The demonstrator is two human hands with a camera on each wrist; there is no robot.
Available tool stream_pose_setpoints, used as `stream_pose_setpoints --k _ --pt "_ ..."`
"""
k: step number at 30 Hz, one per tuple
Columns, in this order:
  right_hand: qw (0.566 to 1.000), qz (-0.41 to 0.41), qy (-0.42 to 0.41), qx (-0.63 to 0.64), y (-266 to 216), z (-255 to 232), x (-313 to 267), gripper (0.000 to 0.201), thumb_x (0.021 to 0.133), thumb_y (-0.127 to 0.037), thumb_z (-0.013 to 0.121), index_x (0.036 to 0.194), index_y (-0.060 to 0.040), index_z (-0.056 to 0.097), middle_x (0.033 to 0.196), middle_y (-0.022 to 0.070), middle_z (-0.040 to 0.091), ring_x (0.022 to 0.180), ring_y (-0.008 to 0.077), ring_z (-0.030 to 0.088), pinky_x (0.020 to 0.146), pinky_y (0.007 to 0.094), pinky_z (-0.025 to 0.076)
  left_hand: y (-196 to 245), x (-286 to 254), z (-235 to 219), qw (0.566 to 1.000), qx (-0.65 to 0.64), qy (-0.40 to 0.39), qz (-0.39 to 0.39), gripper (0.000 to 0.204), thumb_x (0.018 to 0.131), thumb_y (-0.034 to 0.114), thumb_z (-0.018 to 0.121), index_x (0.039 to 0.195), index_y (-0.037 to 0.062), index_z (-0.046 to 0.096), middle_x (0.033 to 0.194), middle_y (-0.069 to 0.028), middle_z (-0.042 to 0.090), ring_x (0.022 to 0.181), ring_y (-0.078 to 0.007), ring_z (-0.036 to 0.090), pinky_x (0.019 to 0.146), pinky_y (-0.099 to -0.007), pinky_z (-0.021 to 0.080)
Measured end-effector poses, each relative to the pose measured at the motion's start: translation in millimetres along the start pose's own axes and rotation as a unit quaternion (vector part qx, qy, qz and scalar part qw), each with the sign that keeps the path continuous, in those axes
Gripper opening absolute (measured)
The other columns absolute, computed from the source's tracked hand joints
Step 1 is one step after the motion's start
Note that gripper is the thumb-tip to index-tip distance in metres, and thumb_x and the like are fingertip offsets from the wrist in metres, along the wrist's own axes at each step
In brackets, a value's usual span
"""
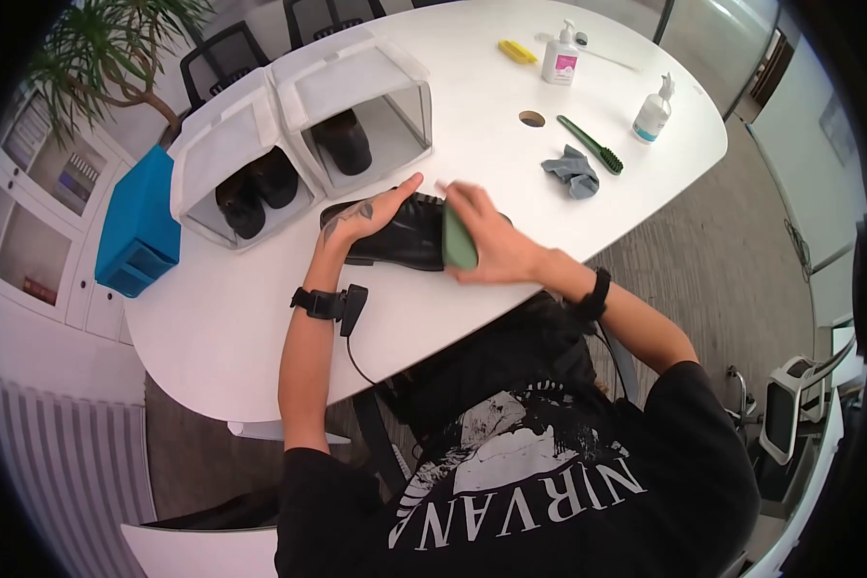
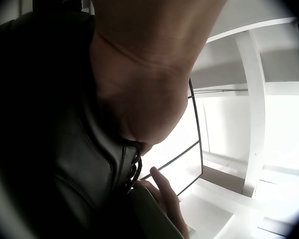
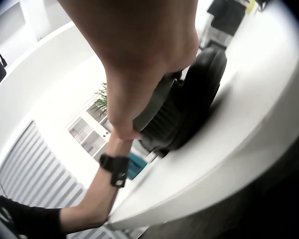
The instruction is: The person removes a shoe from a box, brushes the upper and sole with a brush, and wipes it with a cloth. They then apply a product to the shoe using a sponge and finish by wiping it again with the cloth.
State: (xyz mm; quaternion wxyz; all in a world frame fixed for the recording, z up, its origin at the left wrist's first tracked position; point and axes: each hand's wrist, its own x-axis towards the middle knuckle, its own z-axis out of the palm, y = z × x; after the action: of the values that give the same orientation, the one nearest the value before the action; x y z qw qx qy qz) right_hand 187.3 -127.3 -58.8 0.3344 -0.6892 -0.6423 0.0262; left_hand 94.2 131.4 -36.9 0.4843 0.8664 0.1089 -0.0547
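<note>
A black leather lace-up shoe [image 1: 409, 239] lies on the white table, laces also seen in the left wrist view. My left hand [image 1: 364, 220] holds it at the ankle opening, one digit stretched out above the laces and the other fingers mostly hidden. Over the toe end, my right hand [image 1: 496, 243] grips a flat green block [image 1: 459, 241], thumb and fingers on opposite edges. The block stands against the shoe's front part and hides some of it. In the right wrist view, the green block [image 3: 157, 105] presses close to the dark shoe [image 3: 205, 74].
Two white boxes [image 1: 361, 72] with dark shoes inside stand at the back left, beside a blue bin [image 1: 144, 226]. Farther right lie a grey cloth [image 1: 573, 173], a green-handled brush [image 1: 592, 144] and a yellow object [image 1: 517, 51], near two pump bottles [image 1: 561, 58].
</note>
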Motion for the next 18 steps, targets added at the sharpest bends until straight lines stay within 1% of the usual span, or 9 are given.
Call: stream_pose_setpoints --k 1,3,5,8,9,11,13,15,18 --pt "0.998 0.041 0.019 0.031 3 -2 4 0.116 0.077 -0.031 0.086 0.165 0.0049 0.019 0.154 0.0314 0.033 0.145 0.0504 0.038 0.121 0.0491 0.043 -1 0 0 1.0 -0.003 -0.012 -0.011 0.077 0.113 0.059 0.045 0.161 -0.0021 0.046 0.165 -0.0117 0.049 0.15 -0.0208 0.047 0.126 -0.0311 0.033" --pt "0.999 0.04 0.0 0.003 -3 -1 3 0.116 0.077 -0.03 0.085 0.165 0.0055 0.019 0.154 0.0312 0.033 0.145 0.0506 0.038 0.12 0.0495 0.044 -18 6 4 1.0 -0.007 -0.01 -0.02 0.08 0.113 0.061 0.045 0.161 -0.0025 0.045 0.166 -0.0127 0.049 0.151 -0.0214 0.046 0.126 -0.0318 0.033" --pt "0.999 0.026 -0.013 -0.033 -8 -3 3 0.112 0.077 -0.03 0.083 0.163 0.008 0.021 0.155 0.0313 0.032 0.145 0.0509 0.038 0.119 0.0505 0.045 0 -5 3 0.999 0.0 -0.008 -0.032 0.083 0.112 0.064 0.043 0.161 -0.0031 0.044 0.168 -0.015 0.046 0.154 -0.0234 0.043 0.127 -0.0327 0.031" --pt "0.998 0.053 -0.005 -0.037 -6 -6 -2 0.107 0.077 -0.028 0.08 0.16 0.0103 0.024 0.156 0.032 0.032 0.146 0.0512 0.037 0.12 0.0506 0.045 16 -14 4 1.0 0.013 0.003 -0.028 0.087 0.111 0.066 0.041 0.162 -0.0038 0.042 0.169 -0.0173 0.043 0.157 -0.0255 0.04 0.128 -0.0334 0.029" --pt "0.997 0.066 0.0 -0.031 -6 -6 -3 0.106 0.077 -0.028 0.079 0.159 0.0106 0.025 0.157 0.0324 0.031 0.147 0.0515 0.037 0.12 0.0508 0.044 5 -9 5 1.0 -0.013 -0.002 -0.012 0.087 0.111 0.067 0.039 0.163 -0.0032 0.04 0.171 -0.0179 0.04 0.159 -0.027 0.036 0.13 -0.034 0.026" --pt "0.996 0.091 0.007 -0.018 -4 -4 -6 0.103 0.077 -0.027 0.078 0.158 0.0111 0.026 0.159 0.0333 0.03 0.148 0.0519 0.035 0.122 0.0512 0.042 3 -4 5 0.999 0.009 -0.006 -0.047 0.088 0.111 0.067 0.04 0.164 -0.0036 0.039 0.172 -0.0182 0.038 0.16 -0.0275 0.034 0.131 -0.034 0.025" --pt "0.996 0.083 0.005 -0.038 -12 -4 -6 0.103 0.077 -0.027 0.077 0.158 0.0112 0.027 0.16 0.0342 0.029 0.149 0.0525 0.034 0.123 0.0516 0.041 -1 -3 5 0.999 0.009 -0.011 -0.05 0.088 0.111 0.066 0.04 0.164 -0.0039 0.038 0.173 -0.0188 0.036 0.161 -0.028 0.033 0.131 -0.0339 0.024" --pt "0.995 0.079 0.011 -0.054 -18 0 -7 0.103 0.077 -0.027 0.078 0.158 0.0115 0.027 0.161 0.035 0.028 0.15 0.0527 0.033 0.123 0.0518 0.04 -5 -2 4 1.0 -0.012 -0.02 -0.019 0.088 0.111 0.066 0.04 0.164 -0.0043 0.036 0.173 -0.0196 0.035 0.161 -0.0286 0.032 0.132 -0.0339 0.024" --pt "0.994 0.071 0.04 -0.068 -16 8 -6 0.1 0.08 -0.028 0.079 0.158 0.0115 0.029 0.161 0.0357 0.028 0.15 0.0528 0.034 0.123 0.0521 0.041 3 -8 2 0.999 -0.014 -0.027 0.016 0.088 0.112 0.066 0.039 0.165 -0.0039 0.035 0.174 -0.0203 0.034 0.162 -0.0286 0.031 0.132 -0.0341 0.024"
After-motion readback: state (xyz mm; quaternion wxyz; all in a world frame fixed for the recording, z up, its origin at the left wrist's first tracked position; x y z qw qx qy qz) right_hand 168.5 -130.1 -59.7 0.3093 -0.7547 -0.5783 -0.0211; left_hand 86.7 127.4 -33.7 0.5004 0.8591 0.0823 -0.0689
